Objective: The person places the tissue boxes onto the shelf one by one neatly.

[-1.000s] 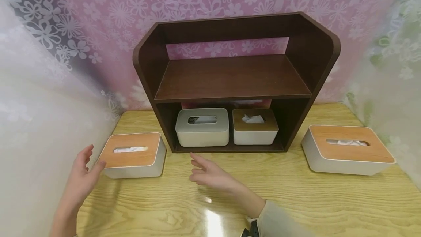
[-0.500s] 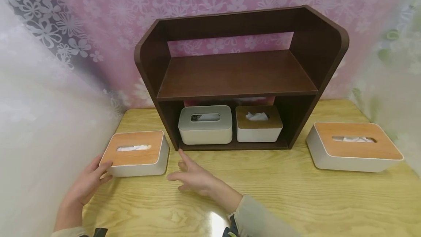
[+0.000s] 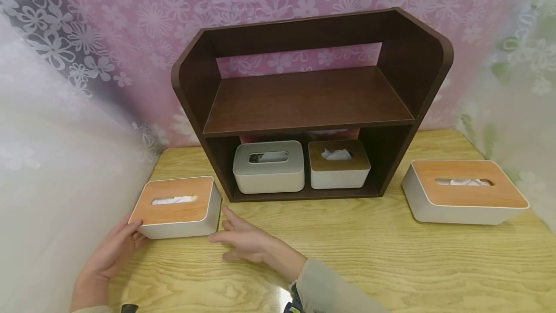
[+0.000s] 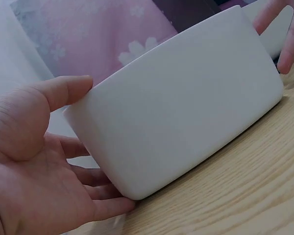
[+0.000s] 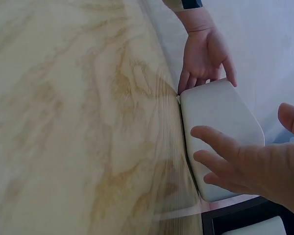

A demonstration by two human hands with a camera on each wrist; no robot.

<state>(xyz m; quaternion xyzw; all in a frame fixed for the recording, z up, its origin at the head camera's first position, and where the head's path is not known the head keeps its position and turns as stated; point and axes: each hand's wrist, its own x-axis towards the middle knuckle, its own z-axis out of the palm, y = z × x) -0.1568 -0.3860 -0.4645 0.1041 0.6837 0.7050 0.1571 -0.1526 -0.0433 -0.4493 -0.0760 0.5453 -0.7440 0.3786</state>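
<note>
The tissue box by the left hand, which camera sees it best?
The head view: it shows the box with its wood-look top and white tissue. The left wrist view shows only white sides; so does the right wrist view, with the right hand partly in the way.

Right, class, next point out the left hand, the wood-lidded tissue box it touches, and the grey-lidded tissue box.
Left hand [image 4: 39,176]: left wrist view, on the palm.
Wood-lidded tissue box [image 3: 175,212]: head view, on the lid, below the slot.
Grey-lidded tissue box [image 3: 269,169]: head view, on the lid, below the slot.
</note>
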